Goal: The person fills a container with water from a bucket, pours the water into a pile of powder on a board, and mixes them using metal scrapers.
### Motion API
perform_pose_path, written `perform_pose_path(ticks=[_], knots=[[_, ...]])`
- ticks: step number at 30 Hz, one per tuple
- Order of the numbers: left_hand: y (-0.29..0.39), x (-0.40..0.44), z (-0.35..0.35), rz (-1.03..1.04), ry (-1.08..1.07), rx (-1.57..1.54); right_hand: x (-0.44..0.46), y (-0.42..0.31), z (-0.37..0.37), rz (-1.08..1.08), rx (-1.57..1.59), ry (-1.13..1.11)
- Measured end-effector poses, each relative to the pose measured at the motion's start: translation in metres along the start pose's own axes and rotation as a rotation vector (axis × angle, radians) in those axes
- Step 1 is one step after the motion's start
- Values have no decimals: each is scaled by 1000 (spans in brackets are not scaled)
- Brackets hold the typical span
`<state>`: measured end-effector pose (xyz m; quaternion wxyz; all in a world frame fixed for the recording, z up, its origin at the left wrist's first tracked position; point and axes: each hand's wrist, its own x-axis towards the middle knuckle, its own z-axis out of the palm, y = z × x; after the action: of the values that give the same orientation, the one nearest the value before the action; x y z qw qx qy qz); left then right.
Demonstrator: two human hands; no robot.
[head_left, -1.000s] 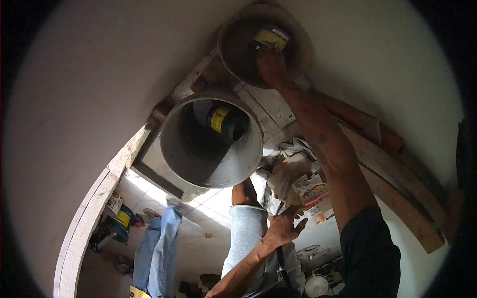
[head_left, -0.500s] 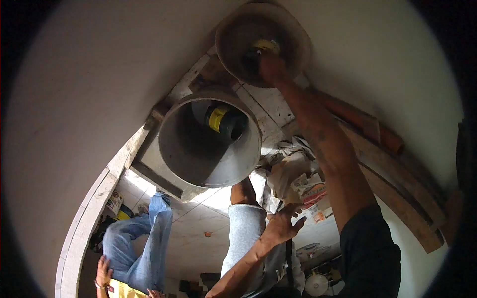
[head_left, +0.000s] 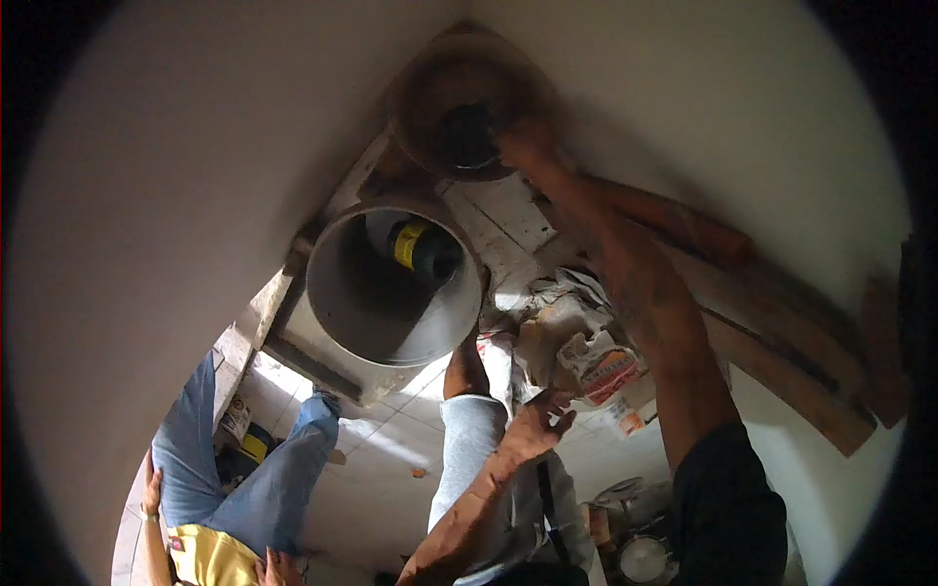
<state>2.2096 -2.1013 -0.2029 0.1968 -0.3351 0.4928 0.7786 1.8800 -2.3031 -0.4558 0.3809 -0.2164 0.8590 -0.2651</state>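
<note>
My right hand (head_left: 532,148) reaches to the right side of a round grey-brown container (head_left: 420,132) in the far corner; its fingers are dark and blurred at the rim, so their grip is unclear. A dark shape (head_left: 469,135) lies inside that container. Nearer stands a wide grey open cylinder (head_left: 342,303), and in it a dark tube-like object with a yellow band (head_left: 415,246). Above my knee my left hand (head_left: 535,428) hangs open with its fingers apart, touching nothing that I can see.
Crumpled paper and torn bags (head_left: 576,342) lie on the tiled floor beside a white tub (head_left: 622,418). Curved boards (head_left: 782,361) and a reddish-brown pipe (head_left: 684,220) lean along the right wall. At the left sits another person in jeans (head_left: 264,498).
My right hand has moved from inside the far container to its right rim. The yellow patch in there no longer shows. The view has shifted, and the other person's legs have spread.
</note>
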Motion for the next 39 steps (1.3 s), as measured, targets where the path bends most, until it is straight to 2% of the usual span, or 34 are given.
perform_pose_path(ticks=[1,3,5,6,7,8,9,10,12,14,17,20,24,26,29,32,34,39], knots=[[-1,0,0,46,6,41,-14,-9,-10,21,98,-33],[8,-9,-1,-50,3,-13,-38,-23,-24,30,308,-74],[-2,-11,-3,85,112,47,-63,-30,-43,-171,167,74],[7,-14,-7,152,186,36,-90,-42,-57,-342,-94,232],[15,-17,-12,218,259,30,-110,-51,-68,-361,-189,273],[31,-17,-25,275,355,163,-129,-61,-79,-378,-285,317],[47,-18,-39,320,461,299,-147,-75,-92,-255,-204,247],[59,-18,-56,364,568,617,-166,-82,-103,-135,-120,178],[137,-32,-77,589,690,713,-220,-102,-130,3,47,178],[197,-41,-84,609,677,889,-280,-118,-162,90,215,174],[260,-68,-56,715,586,1045,-365,-129,-205,145,420,181],[289,-104,2,818,479,1315,-451,-121,-234,191,509,220],[289,-164,93,759,218,1444,-568,-87,-268,155,524,338],[275,-192,148,743,83,1437,-639,-66,-288,130,552,426],[241,-224,221,866,-48,1492,-723,-23,-291,124,584,591],[176,-255,329,979,-171,1580,-840,50,-301,201,595,717],[156,-300,388,1040,-276,1599,-905,74,-286,147,597,940],[81,-326,507,1153,-644,1641,-1071,142,-297,459,815,952]])
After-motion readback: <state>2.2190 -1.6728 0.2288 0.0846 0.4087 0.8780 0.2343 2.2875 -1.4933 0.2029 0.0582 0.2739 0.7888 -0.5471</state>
